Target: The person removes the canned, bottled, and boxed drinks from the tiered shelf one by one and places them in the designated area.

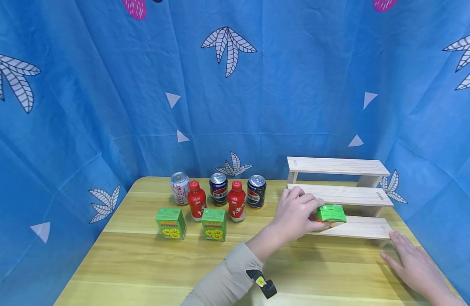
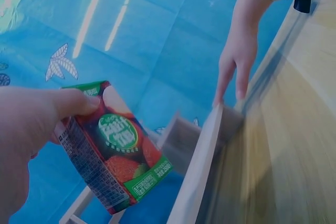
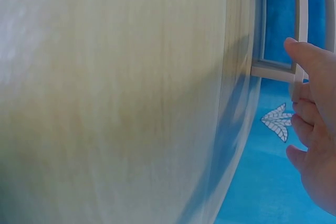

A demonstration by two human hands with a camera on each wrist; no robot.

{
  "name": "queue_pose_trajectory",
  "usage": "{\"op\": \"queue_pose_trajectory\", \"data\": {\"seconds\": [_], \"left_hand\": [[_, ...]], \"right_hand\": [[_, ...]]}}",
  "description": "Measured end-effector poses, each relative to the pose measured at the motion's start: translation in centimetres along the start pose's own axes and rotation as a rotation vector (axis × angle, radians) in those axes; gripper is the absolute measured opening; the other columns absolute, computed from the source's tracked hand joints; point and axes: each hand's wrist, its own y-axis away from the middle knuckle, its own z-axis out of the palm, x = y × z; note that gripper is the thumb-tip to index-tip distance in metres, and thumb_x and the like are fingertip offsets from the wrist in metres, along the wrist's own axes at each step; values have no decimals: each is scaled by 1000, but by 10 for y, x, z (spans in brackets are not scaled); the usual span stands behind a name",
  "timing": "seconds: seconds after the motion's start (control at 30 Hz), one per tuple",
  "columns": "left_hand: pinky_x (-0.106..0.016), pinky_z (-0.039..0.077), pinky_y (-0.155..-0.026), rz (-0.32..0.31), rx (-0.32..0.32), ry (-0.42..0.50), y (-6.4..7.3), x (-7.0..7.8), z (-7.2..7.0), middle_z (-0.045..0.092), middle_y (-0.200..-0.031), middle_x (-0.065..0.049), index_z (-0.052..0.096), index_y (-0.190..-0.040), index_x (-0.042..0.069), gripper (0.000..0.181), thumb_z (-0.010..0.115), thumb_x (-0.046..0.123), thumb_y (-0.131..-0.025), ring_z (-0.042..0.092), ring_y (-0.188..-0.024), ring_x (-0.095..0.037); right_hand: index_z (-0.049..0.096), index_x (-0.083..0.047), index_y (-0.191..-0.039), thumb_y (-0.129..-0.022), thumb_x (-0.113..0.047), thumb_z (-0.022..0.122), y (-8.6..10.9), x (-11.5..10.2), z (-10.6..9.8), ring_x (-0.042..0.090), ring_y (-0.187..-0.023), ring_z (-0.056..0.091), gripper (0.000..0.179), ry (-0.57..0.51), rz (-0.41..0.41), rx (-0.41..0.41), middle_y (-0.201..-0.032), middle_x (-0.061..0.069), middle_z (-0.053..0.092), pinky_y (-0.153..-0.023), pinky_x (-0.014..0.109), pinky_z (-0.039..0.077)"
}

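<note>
My left hand (image 1: 297, 210) grips a small juice carton (image 1: 331, 212) with a green top, over the left part of the lowest board of a wooden three-step rack (image 1: 366, 227). In the left wrist view the carton (image 2: 115, 145) is tilted, its red fruit print showing and the thumb pressed on its face. Whether its base touches the board is hidden. At the rack's right end, my right hand (image 1: 414, 263) touches the lowest board with extended fingers. Seen from the right wrist, that hand (image 3: 320, 124) lies against the board's end, holding nothing.
Left on the wooden table (image 1: 143, 263) stand two green drink cartons (image 1: 171, 224) and two red bottles (image 1: 236, 202). Behind them are a white Coca-Cola can (image 1: 180, 189) and two dark blue Pepsi cans (image 1: 256, 192). A blue patterned curtain (image 1: 296, 106) encloses the table's back and sides.
</note>
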Motion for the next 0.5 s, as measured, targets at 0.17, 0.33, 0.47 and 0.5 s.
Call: {"op": "queue_pose_trajectory", "data": {"seconds": [0.17, 0.33, 0.47, 0.5], "left_hand": [[-22, 33, -81, -8, 7, 11, 7, -5, -3, 67, -103, 24, 69, -112, 36, 50, 69, 68, -74, 44, -91, -4], [-24, 35, -83, -19, 14, 24, 16, -9, -6, 68, -104, 23, 70, -109, 34, 50, 72, 67, -72, 47, -94, -5], [-24, 36, -84, -33, 13, 36, 22, -13, -8, 67, -107, 22, 70, -108, 33, 50, 74, 66, -71, 49, -97, -5], [-24, 35, -83, -34, 16, 34, 23, -14, -9, 67, -107, 21, 70, -108, 33, 51, 74, 66, -70, 49, -97, -5]], "right_hand": [[26, 17, -144, -101, -36, 50, 1, 0, 1, 58, -137, 22, 73, -1, -11, 23, -144, 41, 30, -104, 71, 20], [25, 17, -144, -101, -35, 50, 2, 0, 2, 57, -138, 20, 72, -6, -18, 43, -145, 41, 30, -107, 71, 16], [25, 17, -144, -101, -35, 50, 3, 0, 3, 57, -138, 20, 72, -7, -20, 49, -144, 41, 30, -106, 71, 16], [25, 17, -145, -101, -35, 50, 3, -1, 3, 57, -138, 20, 72, -7, -19, 48, -144, 41, 30, -105, 71, 18]]}}
